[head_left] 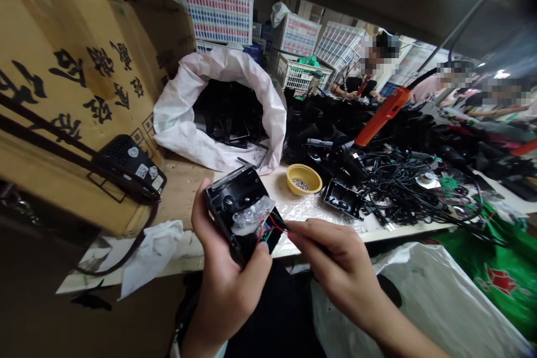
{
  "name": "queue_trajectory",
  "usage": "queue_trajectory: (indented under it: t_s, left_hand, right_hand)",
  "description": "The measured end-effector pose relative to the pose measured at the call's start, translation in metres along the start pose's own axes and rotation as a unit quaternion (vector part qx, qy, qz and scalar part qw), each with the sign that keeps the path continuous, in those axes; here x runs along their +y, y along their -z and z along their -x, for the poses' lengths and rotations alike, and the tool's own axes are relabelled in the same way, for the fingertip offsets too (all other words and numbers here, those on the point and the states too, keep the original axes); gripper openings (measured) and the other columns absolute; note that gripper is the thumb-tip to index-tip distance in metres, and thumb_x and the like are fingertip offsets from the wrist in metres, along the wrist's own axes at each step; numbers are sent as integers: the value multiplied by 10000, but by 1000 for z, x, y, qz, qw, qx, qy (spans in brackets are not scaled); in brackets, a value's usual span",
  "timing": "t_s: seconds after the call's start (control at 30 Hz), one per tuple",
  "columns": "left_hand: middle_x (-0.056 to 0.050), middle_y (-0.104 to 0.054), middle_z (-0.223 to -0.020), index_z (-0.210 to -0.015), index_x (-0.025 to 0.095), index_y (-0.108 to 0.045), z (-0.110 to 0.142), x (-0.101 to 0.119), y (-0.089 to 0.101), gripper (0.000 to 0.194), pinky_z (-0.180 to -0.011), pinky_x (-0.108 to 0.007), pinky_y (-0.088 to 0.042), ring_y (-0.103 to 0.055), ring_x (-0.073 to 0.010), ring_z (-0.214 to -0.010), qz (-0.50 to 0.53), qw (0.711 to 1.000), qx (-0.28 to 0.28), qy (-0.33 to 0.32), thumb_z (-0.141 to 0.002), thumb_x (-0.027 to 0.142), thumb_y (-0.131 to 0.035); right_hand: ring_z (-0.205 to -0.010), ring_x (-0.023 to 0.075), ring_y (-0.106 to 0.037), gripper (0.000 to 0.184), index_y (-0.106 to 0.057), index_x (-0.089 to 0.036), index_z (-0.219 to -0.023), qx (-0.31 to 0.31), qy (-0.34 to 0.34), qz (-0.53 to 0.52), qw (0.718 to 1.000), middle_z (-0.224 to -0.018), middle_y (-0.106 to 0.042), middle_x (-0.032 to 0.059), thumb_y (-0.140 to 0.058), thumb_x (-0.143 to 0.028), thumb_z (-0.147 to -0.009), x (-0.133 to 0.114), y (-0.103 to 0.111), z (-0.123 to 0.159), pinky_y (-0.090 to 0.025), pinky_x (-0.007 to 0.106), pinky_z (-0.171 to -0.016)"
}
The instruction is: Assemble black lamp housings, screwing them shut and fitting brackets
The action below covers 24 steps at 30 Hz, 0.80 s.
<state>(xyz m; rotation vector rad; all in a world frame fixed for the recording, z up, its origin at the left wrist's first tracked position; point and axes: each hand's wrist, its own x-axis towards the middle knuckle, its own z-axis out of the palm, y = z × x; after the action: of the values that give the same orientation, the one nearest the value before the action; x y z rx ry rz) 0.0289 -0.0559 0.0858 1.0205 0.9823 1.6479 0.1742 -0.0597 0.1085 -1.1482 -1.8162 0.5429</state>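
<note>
Black Chinese characters (100, 61) cover the cardboard carton (42, 28).

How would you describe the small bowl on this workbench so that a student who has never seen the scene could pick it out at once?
Start at the big white sack of black parts on the workbench. Just below the sack's right side, before the tangle of black cables, sits the bowl. It is small, round and yellow, and the little heap of silver bits inside sets it apart from the black parts around it.
</note>
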Motion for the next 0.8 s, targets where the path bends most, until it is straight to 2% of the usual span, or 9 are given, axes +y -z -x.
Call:
queue_trajectory:
  t_s: [0.1,0.17,0.33,0.4,0.5,0.57,0.63,0.7,0.8]
  left_hand:
    - [-5,-270,-1599,-1516,373,-129,6,4,-5,924,-1197,-387,-282,-327,-279,-1436,-20,1000,2,-10,-813,221,-710]
    - [-28,-274,-1593,-1518,351,-106,8,6,-8,915,-1177,-379,-316,-356,-279,-1419,-23,1000,2,-11,-829,230,-696]
    - [-42,-300,-1568,-1504,386,-134,7,4,-7,911,-1140,-405,-364,-419,-303,-1365,-17,1000,17,3,-816,253,-716]
    - [-56,-307,-1556,-1503,382,-138,5,3,-5,921,-1145,-449,-355,-428,-325,-1351,-14,1000,18,16,-804,264,-726]
    - [-75,-360,-1503,-1498,363,-152,0,4,0,938,-1161,-511,-311,-424,-353,-1337,-9,998,13,54,-776,257,-742]
    - [-73,-449,-1411,-1486,363,-172,-5,5,2,916,-1114,-475,-378,-503,-321,-1244,-2,996,4,84,-773,251,-737]
    - [-57,-520,-1301,-1471,370,-193,-10,4,4,884,-965,-374,-497,-587,-256,-1083,21,993,-7,116,-775,231,-720]
    - [-38,-552,-1219,-1452,383,-223,-13,2,6,854,-807,-288,-539,-606,-207,-955,43,988,-14,148,-772,213,-711]
    - [-26,-572,-1127,-1441,392,-250,-16,1,8,837,-702,-284,-546,-589,-198,-859,47,987,-21,154,-771,227,-724]
  right_hand:
    - [-620,152,-684,178,-792,-174,-948,40,-18,-46,998,-666,-722,24,-624,-159,-892,0,-6,0,-499,218,-558]
    - [-652,165,-706,154,-795,-174,-925,54,-41,-76,995,-720,-753,34,-649,-177,-874,-1,-9,0,-537,228,-598]
    - [-612,160,-664,191,-754,-155,-776,37,-107,-116,987,-681,-727,37,-641,-266,-883,-1,-16,-1,-506,222,-546]
    - [-583,139,-625,196,-725,-152,-774,28,-77,-92,992,-652,-694,27,-609,-242,-904,1,-18,-2,-475,213,-535]
    - [-546,112,-555,200,-688,-147,-840,-6,41,11,999,-627,-623,17,-505,-130,-918,7,-20,-2,-418,211,-518]
    - [-518,120,-503,256,-666,-126,-922,-43,122,124,984,-641,-589,25,-425,-53,-875,11,-19,-2,-351,237,-470]
    - [-495,145,-469,345,-642,-89,-1020,-65,184,239,951,-669,-585,40,-395,-6,-794,14,-17,-3,-281,281,-431]
    - [-503,162,-474,408,-618,-68,-1084,-96,202,287,931,-710,-599,49,-394,4,-751,15,-13,-5,-269,299,-432]
    - [-572,136,-513,287,-620,-115,-982,-147,128,173,966,-716,-590,27,-396,-20,-829,12,-8,-8,-351,252,-501]
